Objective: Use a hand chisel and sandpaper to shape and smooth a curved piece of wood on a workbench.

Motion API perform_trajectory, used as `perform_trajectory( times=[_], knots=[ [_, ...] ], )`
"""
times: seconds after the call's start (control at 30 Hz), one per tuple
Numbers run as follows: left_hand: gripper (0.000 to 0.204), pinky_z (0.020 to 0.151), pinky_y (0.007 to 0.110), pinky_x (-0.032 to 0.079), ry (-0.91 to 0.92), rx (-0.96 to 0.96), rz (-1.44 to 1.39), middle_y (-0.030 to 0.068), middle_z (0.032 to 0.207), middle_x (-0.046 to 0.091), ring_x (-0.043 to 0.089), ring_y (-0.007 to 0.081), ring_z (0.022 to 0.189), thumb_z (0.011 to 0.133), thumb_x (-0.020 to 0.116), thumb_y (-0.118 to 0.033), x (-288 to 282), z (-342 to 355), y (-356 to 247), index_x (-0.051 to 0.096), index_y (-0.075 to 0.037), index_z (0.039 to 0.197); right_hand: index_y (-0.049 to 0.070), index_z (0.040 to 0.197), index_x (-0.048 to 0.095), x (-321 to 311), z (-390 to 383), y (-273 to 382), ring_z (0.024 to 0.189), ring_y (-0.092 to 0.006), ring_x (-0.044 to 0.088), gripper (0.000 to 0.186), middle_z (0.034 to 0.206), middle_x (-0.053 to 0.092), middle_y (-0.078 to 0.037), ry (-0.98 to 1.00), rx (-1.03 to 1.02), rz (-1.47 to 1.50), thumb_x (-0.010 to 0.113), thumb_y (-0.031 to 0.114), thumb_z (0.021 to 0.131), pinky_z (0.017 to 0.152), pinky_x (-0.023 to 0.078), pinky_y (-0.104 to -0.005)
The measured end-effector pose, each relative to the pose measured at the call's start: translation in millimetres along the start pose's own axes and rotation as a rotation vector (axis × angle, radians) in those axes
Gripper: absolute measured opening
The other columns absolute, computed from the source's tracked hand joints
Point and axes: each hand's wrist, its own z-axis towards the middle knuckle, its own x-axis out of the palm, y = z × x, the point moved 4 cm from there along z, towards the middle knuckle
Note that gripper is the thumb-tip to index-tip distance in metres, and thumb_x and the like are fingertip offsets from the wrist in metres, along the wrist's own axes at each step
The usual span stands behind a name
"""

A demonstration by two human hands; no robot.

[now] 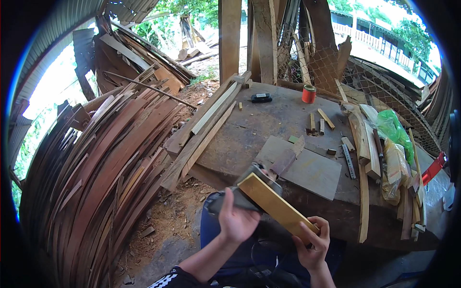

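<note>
The right hand point(314, 242) grips the wooden block point(278, 204) by the table point(228, 137), presumably steadying it alongside the grey power tool point(246, 200). The left hand point(237, 221) supports the tool; finger closure cannot be told.

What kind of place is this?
Probably an open-sided woodworking shed. A big pile of boards fills the left side, small wood offcuts lie on the worktable, and the person's right hand holds a yellowish piece of wood.
</note>
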Motion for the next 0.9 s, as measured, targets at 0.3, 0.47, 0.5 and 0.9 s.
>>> perform_trajectory(
  times=[0.3,0.47,0.5,0.9],
  knots=[
    [0.078,0.115,0.042,0.02,-0.005,-0.178,0.207,0.0155,0.148,0.036,0.032,0.0275,0.139,0.098,0.022,-0.061,-9.6,-29.4,48.5,0.026,0.0,0.147,0.012,0.107,0.071,3.8,-0.8,5.7,0.073,-0.0193,0.054,0.047,0.093,0.069,-0.003,-0.059,-0.171,-0.297,0.074,-0.002,0.063,0.066,0.043,-0.0307],
    [0.08,0.115,0.041,0.019,-0.028,-0.217,0.249,0.016,0.146,0.039,0.033,0.0267,0.138,0.097,0.02,-0.064,-18.1,-27.1,45.5,0.028,0.0,0.146,0.014,0.108,0.071,6.8,0.1,10.5,0.073,-0.0201,0.058,0.044,0.099,0.07,-0.005,-0.006,-0.241,-0.343,0.072,0.001,0.066,0.068,0.046,-0.0288],
    [0.08,0.115,0.041,0.02,-0.035,-0.164,0.218,0.0164,0.145,0.041,0.034,0.0271,0.137,0.097,0.02,-0.064,-16.7,-20.6,35.1,0.029,-0.001,0.145,0.014,0.108,0.071,4.9,-0.1,8.5,0.073,-0.0201,0.058,0.044,0.099,0.07,-0.005,-0.005,-0.242,-0.345,0.072,0.001,0.066,0.068,0.046,-0.0288],
    [0.068,0.112,0.044,0.029,0.037,-0.149,0.176,0.0133,0.141,0.046,0.042,0.0264,0.132,0.1,0.024,-0.056,-14.1,-30.8,48.6,0.032,-0.005,0.144,0.006,0.122,0.061,13.2,8.4,10.0,0.07,-0.0257,0.065,0.044,0.088,0.068,-0.013,0.173,-0.018,-0.027,0.068,0.0,0.078,0.061,0.052,-0.0331]
  ],
)
